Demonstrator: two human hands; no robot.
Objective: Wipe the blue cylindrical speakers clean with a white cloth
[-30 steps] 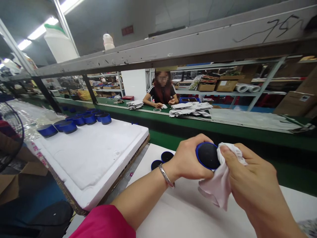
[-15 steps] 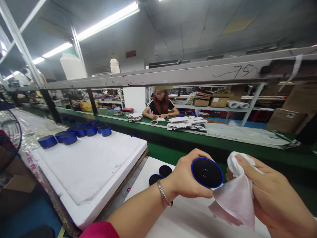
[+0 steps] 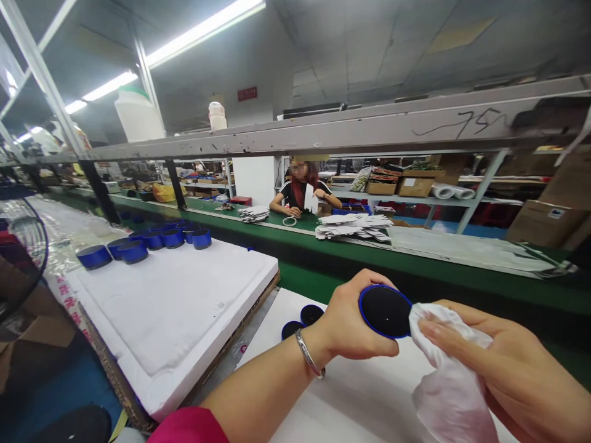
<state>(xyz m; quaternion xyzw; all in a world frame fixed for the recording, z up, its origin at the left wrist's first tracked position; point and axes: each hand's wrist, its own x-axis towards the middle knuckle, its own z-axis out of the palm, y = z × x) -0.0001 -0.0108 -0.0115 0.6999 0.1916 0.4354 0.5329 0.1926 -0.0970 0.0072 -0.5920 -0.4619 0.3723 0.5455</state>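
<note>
Left hand [image 3: 353, 324] clamped round a blue-rimmed disc-shaped unit [image 3: 385, 312], right hand [image 3: 501, 354] pinching a white cloth [image 3: 450, 375] at its rim.
The left fingers grip the unit's side above the white sheet [image 3: 351, 400], presumably so its black face stays uncovered; the right thumb and fingers bunch the cloth, probably for soft contact, its loose end hanging. Beyond the left wrist, two similar units [image 3: 311, 315] sit on the sheet, faces up; farther left, blue cylindrical units [image 3: 133, 252] cluster toward a foam slab's [image 3: 184, 307] far side, perhaps to cushion their casings.
</note>
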